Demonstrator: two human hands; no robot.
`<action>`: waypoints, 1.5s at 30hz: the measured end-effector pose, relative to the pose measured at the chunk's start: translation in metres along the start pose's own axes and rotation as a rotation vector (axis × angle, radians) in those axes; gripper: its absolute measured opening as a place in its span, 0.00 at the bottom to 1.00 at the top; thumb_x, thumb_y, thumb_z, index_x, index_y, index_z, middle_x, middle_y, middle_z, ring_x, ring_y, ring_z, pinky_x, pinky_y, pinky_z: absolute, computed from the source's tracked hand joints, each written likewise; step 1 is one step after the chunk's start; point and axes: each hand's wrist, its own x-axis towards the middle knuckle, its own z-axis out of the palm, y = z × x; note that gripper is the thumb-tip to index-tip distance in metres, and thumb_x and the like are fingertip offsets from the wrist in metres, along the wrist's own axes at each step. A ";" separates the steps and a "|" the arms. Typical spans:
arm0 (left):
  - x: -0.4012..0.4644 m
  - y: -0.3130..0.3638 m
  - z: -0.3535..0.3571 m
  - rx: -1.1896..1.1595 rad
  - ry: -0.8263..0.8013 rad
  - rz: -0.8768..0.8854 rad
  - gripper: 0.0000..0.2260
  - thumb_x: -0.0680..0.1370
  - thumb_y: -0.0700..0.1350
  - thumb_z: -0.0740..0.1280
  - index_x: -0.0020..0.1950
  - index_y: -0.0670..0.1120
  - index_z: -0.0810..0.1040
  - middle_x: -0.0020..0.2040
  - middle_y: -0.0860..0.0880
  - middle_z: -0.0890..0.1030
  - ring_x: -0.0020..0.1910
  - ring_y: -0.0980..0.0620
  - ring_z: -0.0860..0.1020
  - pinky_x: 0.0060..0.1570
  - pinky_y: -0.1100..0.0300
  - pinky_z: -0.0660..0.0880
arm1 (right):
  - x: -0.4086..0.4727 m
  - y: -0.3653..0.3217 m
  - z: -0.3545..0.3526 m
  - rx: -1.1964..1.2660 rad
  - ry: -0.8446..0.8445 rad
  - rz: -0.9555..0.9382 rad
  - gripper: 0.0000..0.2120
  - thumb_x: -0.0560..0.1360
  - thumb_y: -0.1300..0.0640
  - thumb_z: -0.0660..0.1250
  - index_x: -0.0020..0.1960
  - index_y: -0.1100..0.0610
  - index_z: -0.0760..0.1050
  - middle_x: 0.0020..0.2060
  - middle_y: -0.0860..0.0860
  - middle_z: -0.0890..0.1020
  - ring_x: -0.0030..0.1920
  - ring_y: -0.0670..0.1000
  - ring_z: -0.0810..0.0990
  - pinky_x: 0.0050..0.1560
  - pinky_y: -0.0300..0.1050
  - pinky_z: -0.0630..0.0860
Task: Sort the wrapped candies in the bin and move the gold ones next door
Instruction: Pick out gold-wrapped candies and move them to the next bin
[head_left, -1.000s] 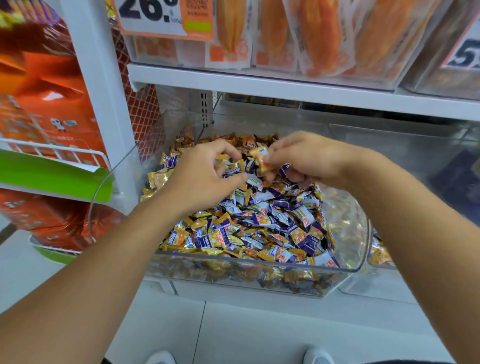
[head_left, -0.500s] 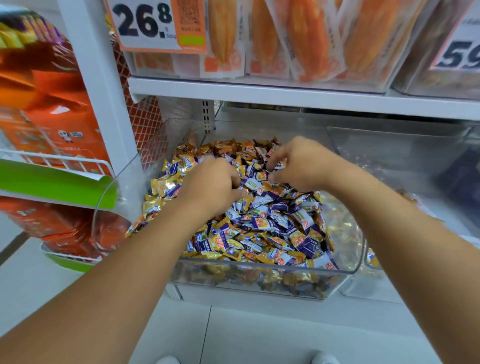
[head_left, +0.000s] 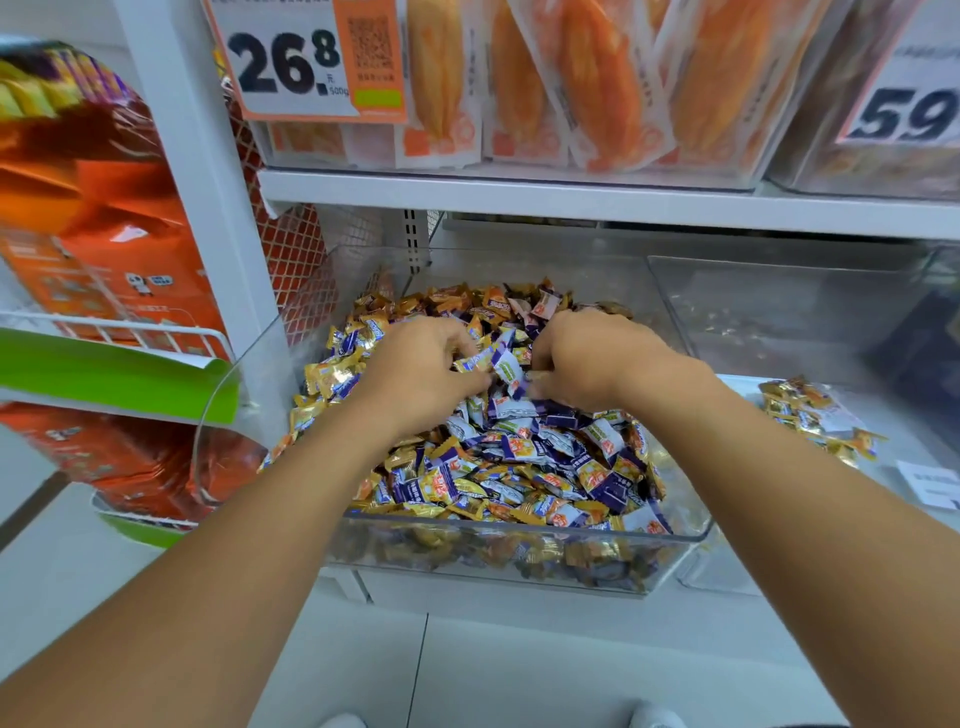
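While both our hands dig into the heap, the clear bin (head_left: 519, 566) sits on the lower shelf, full of wrapped candies (head_left: 524, 467) in gold and in purple-and-white. Our left hand (head_left: 415, 371) lies knuckles-up on the pile, its fingers curled down among the wrappers and pinching a gold candy (head_left: 474, 360) at their tips. Our right hand (head_left: 587, 358) sits just beside it, fingers bent into the sweets and closed round a purple-and-white candy (head_left: 509, 371). Next door, to the right, a second clear bin (head_left: 779, 291) holds a small heap of gold candies (head_left: 810, 410) on its floor. Above the bins hangs a price tag (head_left: 306, 57) reading 26.8.
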 end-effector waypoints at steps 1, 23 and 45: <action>-0.003 -0.002 -0.006 -0.035 -0.005 -0.012 0.09 0.76 0.51 0.73 0.50 0.48 0.79 0.35 0.49 0.74 0.30 0.54 0.70 0.30 0.59 0.63 | -0.002 0.002 -0.003 0.065 -0.008 -0.027 0.19 0.76 0.44 0.70 0.49 0.61 0.79 0.39 0.55 0.80 0.37 0.55 0.77 0.39 0.47 0.76; 0.016 -0.020 -0.001 0.355 0.009 0.157 0.12 0.83 0.51 0.61 0.64 0.51 0.79 0.53 0.49 0.77 0.53 0.45 0.75 0.46 0.52 0.71 | 0.015 0.001 -0.006 0.050 0.083 0.142 0.12 0.70 0.51 0.75 0.52 0.52 0.81 0.46 0.52 0.84 0.46 0.58 0.82 0.50 0.54 0.81; -0.020 0.011 -0.023 -0.848 -0.163 -0.253 0.10 0.82 0.48 0.64 0.58 0.45 0.81 0.33 0.49 0.81 0.29 0.53 0.79 0.21 0.66 0.71 | -0.008 -0.004 -0.012 0.023 0.277 0.080 0.05 0.73 0.57 0.72 0.48 0.56 0.81 0.38 0.55 0.79 0.40 0.60 0.80 0.45 0.53 0.81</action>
